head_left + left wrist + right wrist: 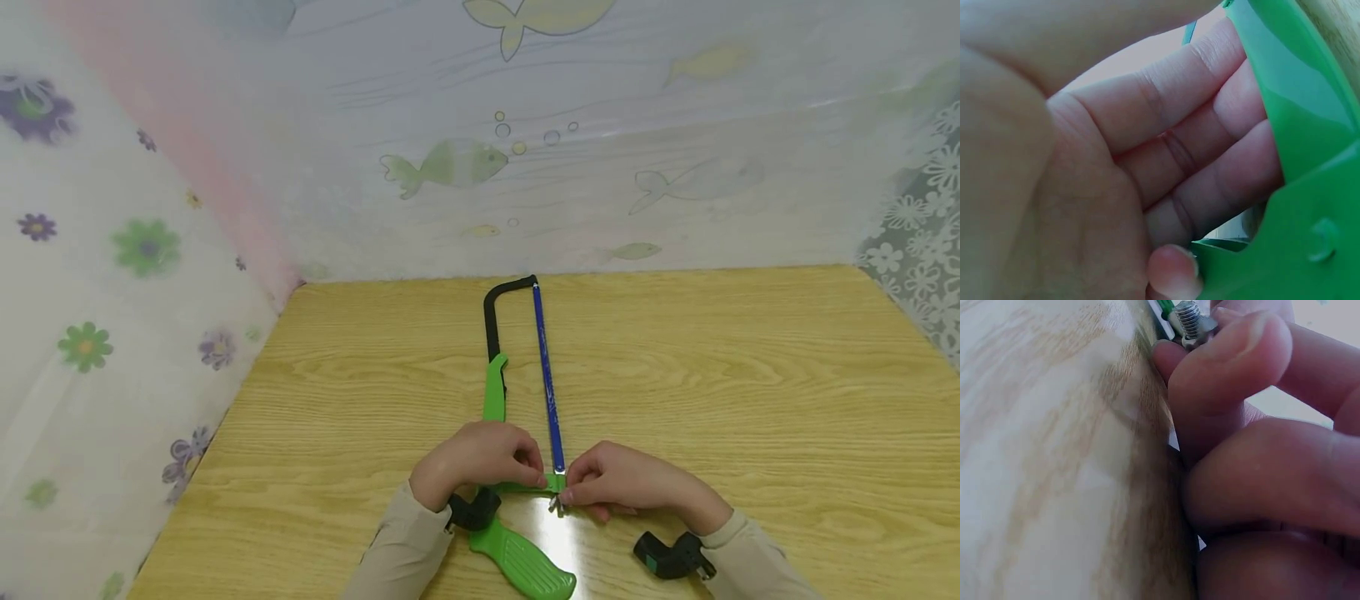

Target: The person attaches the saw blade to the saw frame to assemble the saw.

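A hacksaw [517, 557] lies flat on the wooden table, its green handle towards me and its black front bow at the far side. Its blue blade [547, 375] runs along the right side of the frame. My left hand [487, 457] grips the green frame near the blade's near end; in the left wrist view its fingers curl against the green part [1304, 106]. With thumb and fingertips, my right hand [626, 481] pinches the metal wing nut [557, 505] at that end. The right wrist view shows the threaded bolt end [1189, 319] sticking out beside the fingers.
The wooden table [720, 358] reaches back to a wall covering [570, 208] printed with fish. On the left hangs a flowered covering [112, 300]. Black camera mounts sit at both wrists, the right mount [667, 556] close to the tabletop.
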Tool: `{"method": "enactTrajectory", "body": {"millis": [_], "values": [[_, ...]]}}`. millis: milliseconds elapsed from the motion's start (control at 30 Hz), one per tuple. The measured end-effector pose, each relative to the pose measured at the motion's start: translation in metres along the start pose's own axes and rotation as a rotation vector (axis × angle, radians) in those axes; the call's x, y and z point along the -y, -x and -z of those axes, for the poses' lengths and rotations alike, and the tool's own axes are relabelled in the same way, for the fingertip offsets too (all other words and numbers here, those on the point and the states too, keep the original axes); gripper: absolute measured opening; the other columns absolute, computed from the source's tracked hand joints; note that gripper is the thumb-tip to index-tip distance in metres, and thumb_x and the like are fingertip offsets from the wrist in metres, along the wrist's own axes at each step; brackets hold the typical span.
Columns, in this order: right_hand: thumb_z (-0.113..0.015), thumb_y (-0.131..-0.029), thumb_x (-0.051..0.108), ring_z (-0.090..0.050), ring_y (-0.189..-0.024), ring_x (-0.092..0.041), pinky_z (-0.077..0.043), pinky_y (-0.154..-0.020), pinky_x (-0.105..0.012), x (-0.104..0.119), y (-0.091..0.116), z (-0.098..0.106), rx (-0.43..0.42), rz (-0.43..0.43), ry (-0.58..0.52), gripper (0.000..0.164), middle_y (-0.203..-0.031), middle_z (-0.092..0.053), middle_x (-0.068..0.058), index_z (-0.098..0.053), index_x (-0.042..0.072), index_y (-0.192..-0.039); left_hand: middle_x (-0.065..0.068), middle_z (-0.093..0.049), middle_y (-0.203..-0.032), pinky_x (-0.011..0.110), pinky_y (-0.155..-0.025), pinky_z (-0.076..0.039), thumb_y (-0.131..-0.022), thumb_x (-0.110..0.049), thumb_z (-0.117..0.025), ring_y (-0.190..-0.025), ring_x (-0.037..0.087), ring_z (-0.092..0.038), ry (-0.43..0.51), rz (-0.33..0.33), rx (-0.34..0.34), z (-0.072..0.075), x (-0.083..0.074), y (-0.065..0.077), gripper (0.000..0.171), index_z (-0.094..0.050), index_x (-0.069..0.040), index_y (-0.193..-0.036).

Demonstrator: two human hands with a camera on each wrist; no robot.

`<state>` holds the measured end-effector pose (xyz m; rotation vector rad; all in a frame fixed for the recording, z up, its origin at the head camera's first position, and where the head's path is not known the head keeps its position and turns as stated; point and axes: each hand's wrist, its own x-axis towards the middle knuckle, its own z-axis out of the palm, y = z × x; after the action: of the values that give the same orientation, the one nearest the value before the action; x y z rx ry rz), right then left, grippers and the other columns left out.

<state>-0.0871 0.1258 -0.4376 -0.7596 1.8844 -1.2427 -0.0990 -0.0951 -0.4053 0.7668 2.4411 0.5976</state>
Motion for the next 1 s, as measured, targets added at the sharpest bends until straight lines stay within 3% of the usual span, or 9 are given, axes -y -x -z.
{"method": "enactTrajectory", "body": {"millis": [1000], "values": [[-0.062,-0.083,0.031,-0.028,-0.032,-0.003,-0.023,-0.033,-0.02,0.0008,0.0006,-0.001,-0.03,-0.031,-0.016,0.023,-0.046,-0.041,0.005,-0.062,0.009,-0.076,-0.023,-0.054,-0.073,0.021,-0.059,-0.04,-0.078,-0.045,-0.062,-0.063,-0.003,-0.05,-0.022,0.001,-0.003,0.0006,-0.0012,0.0006,0.013,-0.064,-0.032,-0.077]]}}
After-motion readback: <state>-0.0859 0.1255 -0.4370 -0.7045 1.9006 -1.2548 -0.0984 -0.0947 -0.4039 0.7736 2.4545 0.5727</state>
